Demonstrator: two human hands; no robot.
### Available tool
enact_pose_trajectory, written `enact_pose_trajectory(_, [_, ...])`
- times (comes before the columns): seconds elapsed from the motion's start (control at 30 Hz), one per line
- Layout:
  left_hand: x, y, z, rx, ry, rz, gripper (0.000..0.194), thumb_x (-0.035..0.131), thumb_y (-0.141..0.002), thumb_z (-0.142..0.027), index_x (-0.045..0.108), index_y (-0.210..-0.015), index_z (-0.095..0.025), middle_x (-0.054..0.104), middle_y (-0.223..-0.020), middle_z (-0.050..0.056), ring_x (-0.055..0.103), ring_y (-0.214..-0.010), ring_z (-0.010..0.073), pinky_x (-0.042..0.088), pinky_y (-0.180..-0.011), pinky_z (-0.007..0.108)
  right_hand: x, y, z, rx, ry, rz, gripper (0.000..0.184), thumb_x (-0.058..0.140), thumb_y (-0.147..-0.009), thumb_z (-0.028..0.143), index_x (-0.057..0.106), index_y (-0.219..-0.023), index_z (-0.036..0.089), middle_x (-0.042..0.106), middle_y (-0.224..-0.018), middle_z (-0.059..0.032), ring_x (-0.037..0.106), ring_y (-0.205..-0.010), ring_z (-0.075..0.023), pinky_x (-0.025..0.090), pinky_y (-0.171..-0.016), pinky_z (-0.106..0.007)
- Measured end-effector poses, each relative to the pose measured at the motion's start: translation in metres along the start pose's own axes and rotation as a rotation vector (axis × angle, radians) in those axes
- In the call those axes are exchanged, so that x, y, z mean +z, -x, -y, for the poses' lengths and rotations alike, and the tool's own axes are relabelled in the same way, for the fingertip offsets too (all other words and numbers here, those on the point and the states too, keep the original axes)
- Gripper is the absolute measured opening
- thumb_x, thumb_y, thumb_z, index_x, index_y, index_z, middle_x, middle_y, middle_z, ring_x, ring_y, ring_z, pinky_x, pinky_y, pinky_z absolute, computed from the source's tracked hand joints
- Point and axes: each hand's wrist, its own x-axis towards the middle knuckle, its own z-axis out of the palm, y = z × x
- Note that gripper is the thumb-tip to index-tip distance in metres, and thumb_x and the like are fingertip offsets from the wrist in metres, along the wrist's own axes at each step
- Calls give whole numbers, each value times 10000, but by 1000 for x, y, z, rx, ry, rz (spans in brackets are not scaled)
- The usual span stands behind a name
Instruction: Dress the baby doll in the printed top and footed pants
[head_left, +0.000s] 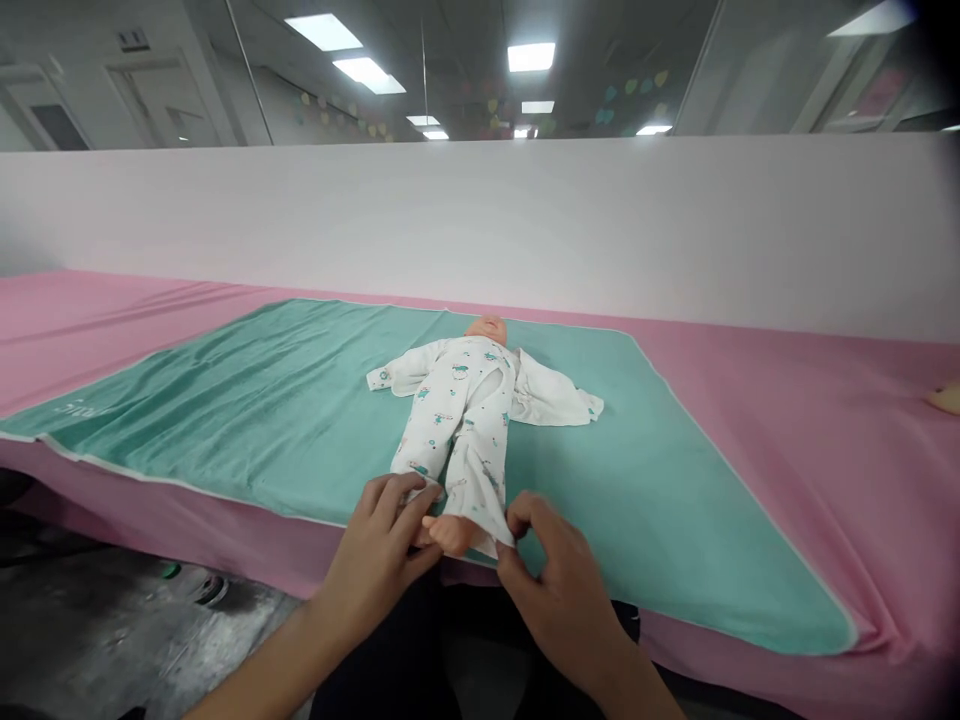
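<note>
Since the trousers [480, 480] look light and soft, the hem [501, 530] suits gripping, right hand [559, 590] pinching it at five o'clock, left hand [382, 540] half-curled by the seven-o'clock leg [421, 450], hold unclear.

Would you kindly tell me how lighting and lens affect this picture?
In the head view, the ceiling lights glare to blank white above the white wall; also in the head view, the upper right corner drops to black, while the white doll outfit shows only soft shadows.
</note>
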Motion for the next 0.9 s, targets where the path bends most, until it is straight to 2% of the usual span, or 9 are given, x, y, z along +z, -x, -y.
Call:
enact_pose_trajectory(0.1, [9, -10, -13, 16, 12, 0, 289, 579, -788, -243, 545, -1070, -191, 539, -1085, 95, 465, -1025, 250, 399, -873, 409, -7, 12, 2, 45, -39, -2, 150, 458, -733, 118, 355, -740, 227, 446, -665, 39, 434, -592, -122, 340, -533, -238])
enact_pose_trajectory(0.2, [16, -14, -22, 7, -39, 5, 177, 541, -781, -181, 582, -953, -183, 567, -1047, 96, 477, -1009, 261, 381, -868, 430, 0, 21, 2, -2, 1, 80, 121, 458, -750, 119, 409, -784, 224, 491, -700, 29, 461, -617, -129, 350, -560, -249])
enact_pose_trajectory(0.33, [16, -3, -17, -38, -165, -73, 292, 560, -748, -195, 568, -1039, -178, 560, -1097, 113, 476, -1008, 288, 390, -818, 434, 4, 22, -1, -111, 8, 183, 100, 476, -792, 142, 498, -827, 232, 559, -791, 10, 512, -705, -142, 395, -625, -260])
enact_pose_trajectory(0.43, [12, 11, -7, -56, -228, -144, 375, 585, -758, -267, 534, -1123, -196, 535, -1147, 121, 465, -1050, 300, 390, -847, 444, -3, 14, 1, -130, -73, 124, 85, 471, -833, 181, 529, -851, 241, 578, -882, -7, 541, -801, -146, 434, -702, -264])
enact_pose_trajectory(0.57, [6, 22, 3, -112, -206, -156, 396, 572, -784, -346, 520, -1153, -211, 492, -1188, 134, 478, -1062, 294, 435, -844, 424, -6, -4, 19, -201, -89, 28, 112, 489, -845, 226, 538, -943, 251, 594, -974, -27, 541, -930, -170, 443, -813, -302])
enact_pose_trajectory(0.73, [1, 25, 16, -219, -111, -178, 300, 425, -869, -269, 500, -1156, -222, 507, -1200, 101, 582, -950, 196, 504, -733, 288, 23, -25, 46, -302, 25, 111, 176, 568, -808, 330, 563, -965, 250, 618, -1003, -19, 530, -1005, -188, 400, -926, -364])
enact_pose_trajectory(0.83, [0, 27, 28, -251, -76, -185, 290, 415, -880, -271, 498, -1155, -228, 534, -1188, 81, 613, -899, 164, 508, -648, 231, 50, -30, 47, -337, 118, 188, 370, 657, -718, 418, 550, -1019, 232, 620, -986, -30, 528, -1014, -219, 309, -1014, -441])
enact_pose_trajectory(0.9, [-1, 26, 33, -289, -25, -197, 284, 439, -870, -279, 513, -1141, -236, 546, -1181, 67, 618, -912, 163, 512, -643, 226, 66, -33, 44, -307, 200, 182, 353, 669, -716, 351, 548, -1019, 215, 622, -955, -39, 540, -980, -227, 260, -1037, -469])
